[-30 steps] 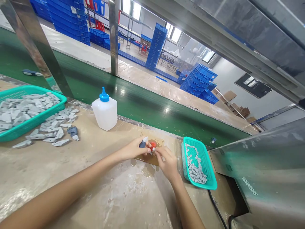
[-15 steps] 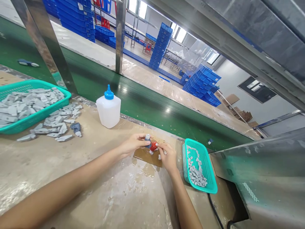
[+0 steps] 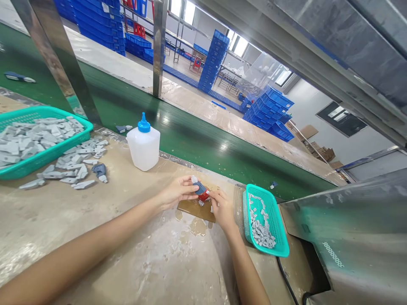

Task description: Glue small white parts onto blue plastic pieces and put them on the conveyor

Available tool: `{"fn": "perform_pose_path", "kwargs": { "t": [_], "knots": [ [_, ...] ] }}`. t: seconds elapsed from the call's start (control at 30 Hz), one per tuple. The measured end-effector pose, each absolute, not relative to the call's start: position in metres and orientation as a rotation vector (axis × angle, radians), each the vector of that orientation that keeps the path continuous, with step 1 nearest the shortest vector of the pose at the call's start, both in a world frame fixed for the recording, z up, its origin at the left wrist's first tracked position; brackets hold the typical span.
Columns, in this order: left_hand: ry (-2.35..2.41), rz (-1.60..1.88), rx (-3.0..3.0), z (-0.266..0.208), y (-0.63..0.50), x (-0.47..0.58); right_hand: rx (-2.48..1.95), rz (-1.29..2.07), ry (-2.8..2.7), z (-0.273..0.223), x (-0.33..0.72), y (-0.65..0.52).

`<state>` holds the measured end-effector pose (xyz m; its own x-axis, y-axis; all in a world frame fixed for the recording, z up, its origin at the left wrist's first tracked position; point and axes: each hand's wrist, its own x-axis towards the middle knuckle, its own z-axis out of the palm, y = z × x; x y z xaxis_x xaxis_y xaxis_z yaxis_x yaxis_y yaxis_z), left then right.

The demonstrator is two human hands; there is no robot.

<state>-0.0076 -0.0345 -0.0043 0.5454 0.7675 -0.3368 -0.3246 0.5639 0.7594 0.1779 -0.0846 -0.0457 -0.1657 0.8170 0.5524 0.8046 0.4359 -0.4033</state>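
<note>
The left hand (image 3: 179,192) clamps 1 blue part (image 3: 200,187) above a brown board (image 3: 193,208); the right hand (image 3: 223,209), fingertips together, pinches a white piece (image 3: 207,192) at its end, seemingly unfinished. Loose grey pieces (image 3: 38,136) await in 1 basket (image 3: 62,148).

The bare left arm (image 3: 104,237) stretches slantwise over the desk (image 3: 143,258), and the bare right arm (image 3: 247,260) leans leftward. Near the far edge, the left hand (image 3: 177,192) is curled in a grip; just beside it, the right hand (image 3: 222,206) makes a fine pinch.
</note>
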Motion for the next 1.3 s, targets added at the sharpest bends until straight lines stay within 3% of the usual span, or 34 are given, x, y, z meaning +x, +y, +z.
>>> {"fn": "perform_pose_path", "kwargs": {
  "t": [0.57,0.93,1.3],
  "knots": [
    [0.696,0.775,0.686,-0.01,-0.034,-0.003,-1.349,0.011,-1.868,-0.035,0.173,-0.088],
    [0.784,0.732,0.949,-0.008,-0.041,-0.002,-1.295,0.453,-1.5,-0.005,0.154,-0.098],
    [0.717,0.705,0.868,-0.007,-0.044,-0.001,-1.265,0.42,-1.628,-0.012,0.15,-0.099]
  ]
}}
